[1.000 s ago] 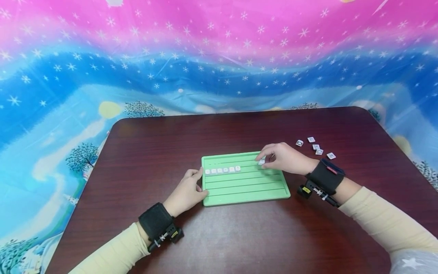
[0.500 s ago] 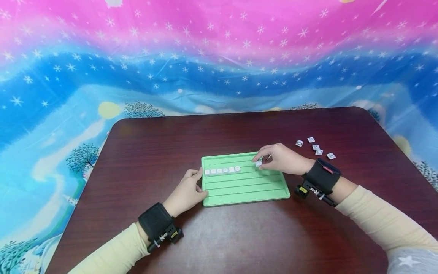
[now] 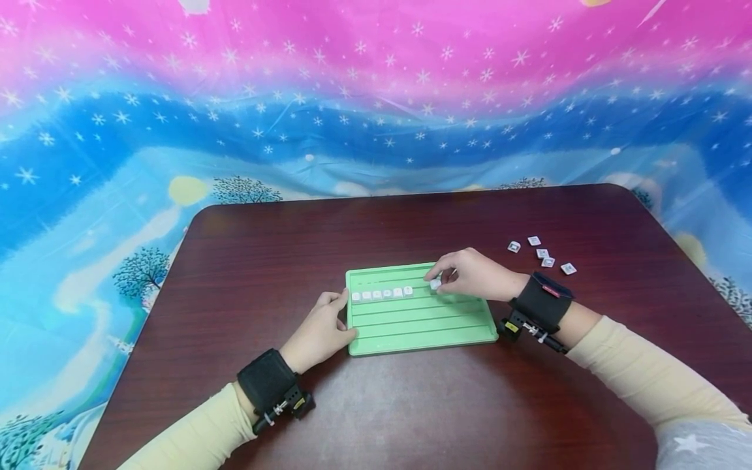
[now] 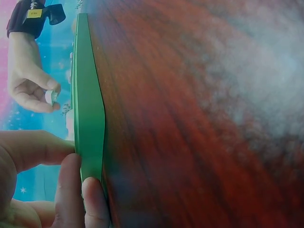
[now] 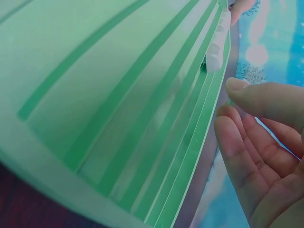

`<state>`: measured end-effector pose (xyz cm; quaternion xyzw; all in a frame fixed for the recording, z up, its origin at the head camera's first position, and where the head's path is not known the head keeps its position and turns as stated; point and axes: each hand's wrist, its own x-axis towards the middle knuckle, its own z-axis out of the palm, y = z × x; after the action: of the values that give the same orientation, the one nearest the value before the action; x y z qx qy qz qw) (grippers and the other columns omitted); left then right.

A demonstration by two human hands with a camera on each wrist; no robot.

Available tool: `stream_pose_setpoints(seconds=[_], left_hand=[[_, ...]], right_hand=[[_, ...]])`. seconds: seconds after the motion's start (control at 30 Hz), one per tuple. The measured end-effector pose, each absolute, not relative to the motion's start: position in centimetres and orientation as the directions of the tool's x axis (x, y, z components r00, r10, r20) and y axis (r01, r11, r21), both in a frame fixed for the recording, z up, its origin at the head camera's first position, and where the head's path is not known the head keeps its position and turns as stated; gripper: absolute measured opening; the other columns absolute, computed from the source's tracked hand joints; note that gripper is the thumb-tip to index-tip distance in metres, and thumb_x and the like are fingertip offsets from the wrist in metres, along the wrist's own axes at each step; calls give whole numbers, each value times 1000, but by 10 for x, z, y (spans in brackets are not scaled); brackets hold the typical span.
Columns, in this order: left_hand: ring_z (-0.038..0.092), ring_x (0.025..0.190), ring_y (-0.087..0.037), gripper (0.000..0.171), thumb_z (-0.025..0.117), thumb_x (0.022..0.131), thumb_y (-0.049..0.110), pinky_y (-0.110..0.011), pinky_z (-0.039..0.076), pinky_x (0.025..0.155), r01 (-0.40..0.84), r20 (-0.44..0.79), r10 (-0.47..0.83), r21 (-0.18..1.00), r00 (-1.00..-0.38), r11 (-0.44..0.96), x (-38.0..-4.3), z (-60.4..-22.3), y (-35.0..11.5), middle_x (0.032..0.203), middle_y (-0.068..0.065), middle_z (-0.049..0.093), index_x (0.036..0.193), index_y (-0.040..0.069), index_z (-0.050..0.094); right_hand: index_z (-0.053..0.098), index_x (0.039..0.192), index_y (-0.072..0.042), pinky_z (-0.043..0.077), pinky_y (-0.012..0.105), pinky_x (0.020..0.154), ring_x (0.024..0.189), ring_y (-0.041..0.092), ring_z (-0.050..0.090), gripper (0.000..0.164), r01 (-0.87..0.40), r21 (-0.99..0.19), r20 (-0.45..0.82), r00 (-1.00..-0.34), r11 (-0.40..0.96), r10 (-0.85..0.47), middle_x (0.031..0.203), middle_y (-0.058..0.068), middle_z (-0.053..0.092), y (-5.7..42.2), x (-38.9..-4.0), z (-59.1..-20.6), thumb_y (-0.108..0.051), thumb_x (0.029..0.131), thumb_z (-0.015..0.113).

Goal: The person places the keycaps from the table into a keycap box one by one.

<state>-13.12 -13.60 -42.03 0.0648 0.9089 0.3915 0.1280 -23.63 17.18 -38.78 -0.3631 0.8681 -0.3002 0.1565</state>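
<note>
- A person's left hand (image 3: 320,333) steadies a green tray (image 3: 423,326), thumb and fingers parted and resting against the edge nearest that hand; they touch the rim rather than wrap round it.
- The right hand (image 3: 477,274), thumb and forefinger nearly together, pinches one white tile (image 3: 435,284) above the tray. From the right wrist, the fingertips hide most of it; from the left wrist, its pale side shows between them.
- Six white tiles (image 3: 382,294) stand in a row on the tray between the hands. The row starts just beside the left hand's fingertips and ends short of the held tile; markings on the tops are too small to read.
- Grooves run across the tray from the left hand's side toward the right hand's side.
- Five loose tiles (image 3: 568,268) lie scattered on the dark red-brown table (image 3: 376,411), beyond the right hand's wrist and well apart from the left hand. Two of them sit close together; whether they touch is unclear.
- Black bands (image 3: 542,302) with small cameras circle both wrists, below cream sleeves (image 3: 640,369).
- Beyond both hands hangs a pink and blue backdrop (image 3: 376,98) printed with snowflakes and trees.
</note>
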Motion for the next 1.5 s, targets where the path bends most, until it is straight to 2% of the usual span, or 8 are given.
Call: stream_pose_setpoints(seconds=[0.37, 0.8, 1.1, 1.5], left_hand=[[56, 80, -10, 80, 73, 90, 4, -29, 48, 71, 2, -194, 211, 733, -958, 680, -132, -421, -136, 146, -23, 41, 156, -8, 30], [55, 79, -10, 80, 74, 91, 5, -29, 48, 71, -2, -194, 204, 729, -960, 685, -132, -423, -136, 147, -22, 41, 157, -7, 30], [56, 78, -10, 80, 74, 90, 4, -29, 48, 71, 13, -185, 214, 728, -959, 686, -132, -420, -137, 146, -23, 41, 156, -9, 31], [56, 78, -9, 80, 74, 88, 3, -29, 49, 72, 18, -180, 214, 725, -960, 689, -132, -420, -136, 145, -23, 42, 155, -10, 31]], right_hand=[[79, 110, -4, 55, 30, 76, 86, 11, 64, 23, -570, -645, -33, -644, 509, -764, 107, 2, 68, 159, -236, -393, 2, 88, 76], [78, 110, -2, 55, 30, 78, 87, 12, 65, 24, -568, -619, -61, -655, 543, -753, 108, 6, 69, 150, -235, -392, 4, 87, 76], [79, 109, -4, 54, 30, 78, 86, 11, 65, 23, -561, -594, -107, -655, 577, -748, 108, 4, 70, 143, -235, -386, 1, 86, 79], [78, 114, -5, 54, 30, 79, 88, 11, 65, 28, -551, -585, -129, -660, 595, -740, 111, 5, 70, 138, -238, -391, 1, 86, 78]])
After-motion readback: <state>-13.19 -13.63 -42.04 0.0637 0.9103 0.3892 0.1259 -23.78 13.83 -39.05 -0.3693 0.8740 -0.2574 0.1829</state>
